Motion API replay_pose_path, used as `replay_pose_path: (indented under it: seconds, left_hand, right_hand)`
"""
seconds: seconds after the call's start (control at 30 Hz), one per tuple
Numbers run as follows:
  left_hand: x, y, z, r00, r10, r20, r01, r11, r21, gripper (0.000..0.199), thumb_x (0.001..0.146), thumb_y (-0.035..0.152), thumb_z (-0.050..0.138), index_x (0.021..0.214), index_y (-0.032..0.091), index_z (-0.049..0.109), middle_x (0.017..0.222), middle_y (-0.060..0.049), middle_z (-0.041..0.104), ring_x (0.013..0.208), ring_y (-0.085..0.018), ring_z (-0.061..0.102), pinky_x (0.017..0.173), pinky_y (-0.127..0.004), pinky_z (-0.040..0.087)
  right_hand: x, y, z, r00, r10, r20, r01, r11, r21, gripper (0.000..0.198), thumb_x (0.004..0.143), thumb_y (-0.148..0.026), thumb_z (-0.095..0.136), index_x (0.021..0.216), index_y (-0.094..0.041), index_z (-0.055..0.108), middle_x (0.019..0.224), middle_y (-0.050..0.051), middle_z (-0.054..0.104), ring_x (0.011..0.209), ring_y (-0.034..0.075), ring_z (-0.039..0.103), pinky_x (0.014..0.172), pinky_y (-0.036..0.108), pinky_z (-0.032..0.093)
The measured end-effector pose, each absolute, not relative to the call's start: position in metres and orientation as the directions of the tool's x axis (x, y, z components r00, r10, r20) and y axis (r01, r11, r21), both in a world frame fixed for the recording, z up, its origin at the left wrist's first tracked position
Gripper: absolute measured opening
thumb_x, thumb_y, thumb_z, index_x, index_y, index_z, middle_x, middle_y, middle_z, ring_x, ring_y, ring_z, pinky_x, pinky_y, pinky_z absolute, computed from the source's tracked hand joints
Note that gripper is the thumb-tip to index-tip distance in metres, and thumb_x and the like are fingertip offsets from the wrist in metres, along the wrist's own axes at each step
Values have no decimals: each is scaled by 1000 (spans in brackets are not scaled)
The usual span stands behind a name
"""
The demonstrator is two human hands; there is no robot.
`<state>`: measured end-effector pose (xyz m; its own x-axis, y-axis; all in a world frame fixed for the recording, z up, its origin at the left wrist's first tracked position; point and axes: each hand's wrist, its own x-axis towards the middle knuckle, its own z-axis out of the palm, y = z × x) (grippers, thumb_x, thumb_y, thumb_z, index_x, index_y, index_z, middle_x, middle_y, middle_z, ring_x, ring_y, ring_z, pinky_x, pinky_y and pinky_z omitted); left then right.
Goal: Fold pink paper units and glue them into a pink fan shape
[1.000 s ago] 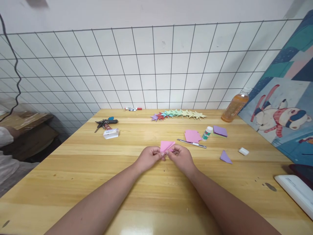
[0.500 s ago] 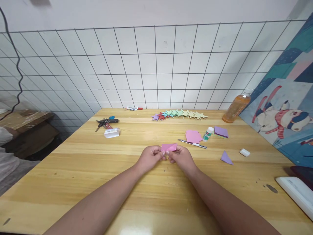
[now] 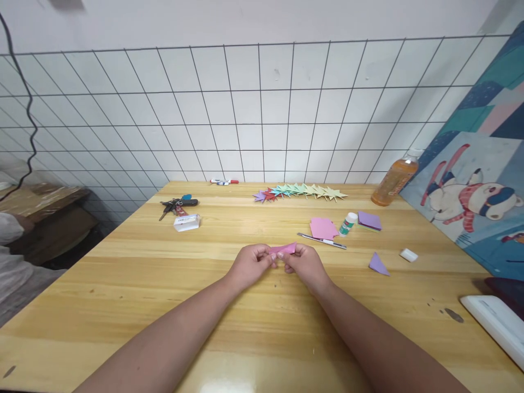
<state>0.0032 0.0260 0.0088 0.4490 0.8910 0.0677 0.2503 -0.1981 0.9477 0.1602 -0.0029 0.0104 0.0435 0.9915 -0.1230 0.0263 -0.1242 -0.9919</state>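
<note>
Between both hands is a small folded piece of pink paper (image 3: 285, 249), held just above the wooden table (image 3: 172, 284). My left hand (image 3: 252, 265) pinches its left end, thumb on the near side. At the right end, my right hand (image 3: 305, 265) grips it between thumb and fingers. The fingertips of both hands nearly meet below the paper and hide its lower part. Beyond the right hand lie a stack of pink paper (image 3: 323, 228) and a utility knife (image 3: 321, 240). A glue stick (image 3: 348, 224) leans beside the stack.
Along the wall lie a row of folded paper stars (image 3: 301, 190) and a marker (image 3: 224, 182). Keys (image 3: 179, 205) and a small white box (image 3: 187, 222) sit left. To the right are purple paper (image 3: 369, 220), a purple triangle (image 3: 379, 264), an eraser (image 3: 408, 255) and a bottle (image 3: 396, 179).
The pink paper's upper part has tipped or folded over, so a narrower strip of it shows. Both hands keep their hold in nearly the same place.
</note>
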Motion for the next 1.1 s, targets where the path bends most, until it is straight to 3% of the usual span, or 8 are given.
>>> replay_pose_path:
  seconds: [0.37, 0.6, 1.1]
  left_hand:
    - [-1, 29, 9, 471, 880, 57, 296, -219, 930, 27, 75, 38, 53, 73, 13, 62, 64, -4, 66, 60, -13, 58, 57, -21, 41]
    - [-8, 37, 6, 475, 880, 21, 325, -198, 925, 20, 73, 32, 52, 67, 14, 60, 64, -3, 67, 57, -12, 57, 56, -20, 39]
    - [-11, 37, 16, 522, 853, -8, 310, -181, 933, 30, 74, 39, 54, 67, 13, 64, 64, -4, 66, 60, -13, 56, 60, -21, 40]
  right_hand:
    - [162, -1, 8, 60, 988, -144, 39, -147, -988, 31, 59, -41, 69, 73, -14, 64, 62, 0, 62, 46, 8, 51, 51, 23, 48]
    - [167, 0, 5, 102, 979, -178, 16, -181, -983, 32, 56, -44, 70, 56, -17, 52, 50, -4, 54, 43, 9, 51, 50, 24, 49]
    - [173, 1, 6, 120, 981, -156, -38, -152, -988, 36, 56, -47, 70, 58, -17, 50, 52, -5, 49, 42, 7, 46, 49, 23, 49]
